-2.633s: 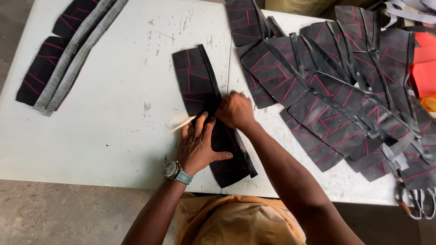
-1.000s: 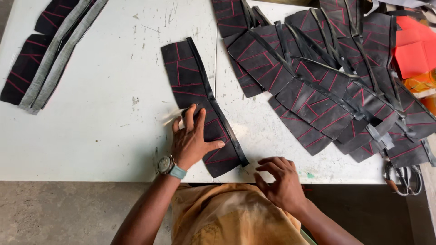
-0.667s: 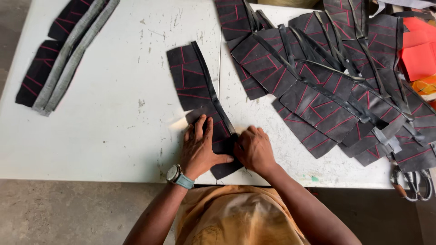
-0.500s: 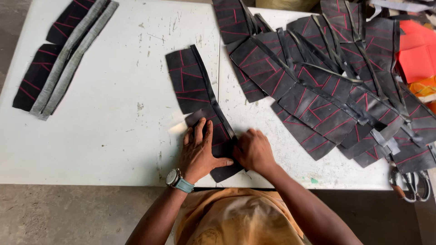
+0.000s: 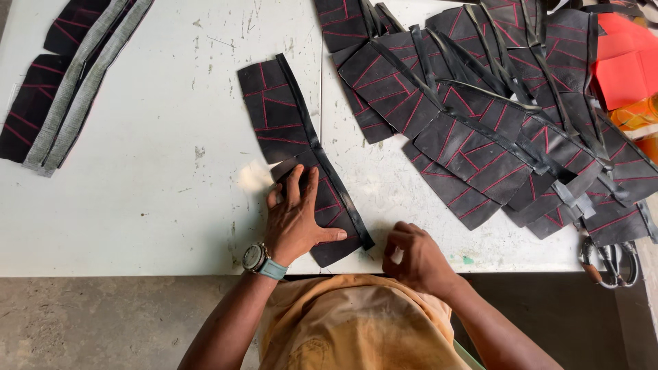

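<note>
- The left hand (image 5: 296, 223) is lying flat, fingers spread, on the near half of a long black panel with pink stitch lines (image 5: 301, 154); it is pressing on it, not gripping anything.
- That panel is lying on the white table (image 5: 157, 199), running from the table's middle toward the near edge, with a glossy black strip (image 5: 322, 147) along its right side.
- A small pale scrap (image 5: 255, 177) is sitting on the table just beside the left fingertips, touching the panel's left edge.
- The right hand (image 5: 418, 257) is hovering loosely curled over the table's near edge, just right of the panel's end and apart from it; it is holding nothing I can make out.
- A grey wristwatch with a teal strap (image 5: 260, 259) is sitting on the left wrist.
- A large overlapping heap of similar black stitched panels (image 5: 480, 109) is crowding the table's right half, near the right hand but not touching the worked panel.
- Another stack of dark pieces with grey strips (image 5: 75, 75) is lying at the far left, well apart.
- Scissors (image 5: 606, 257) are resting at the right near edge, beside the heap.
- Red-orange sheets (image 5: 627, 68) are showing at the upper right, partly tucked under the heap.
- An orange shirt (image 5: 356, 322) is filling the view below the table edge.
</note>
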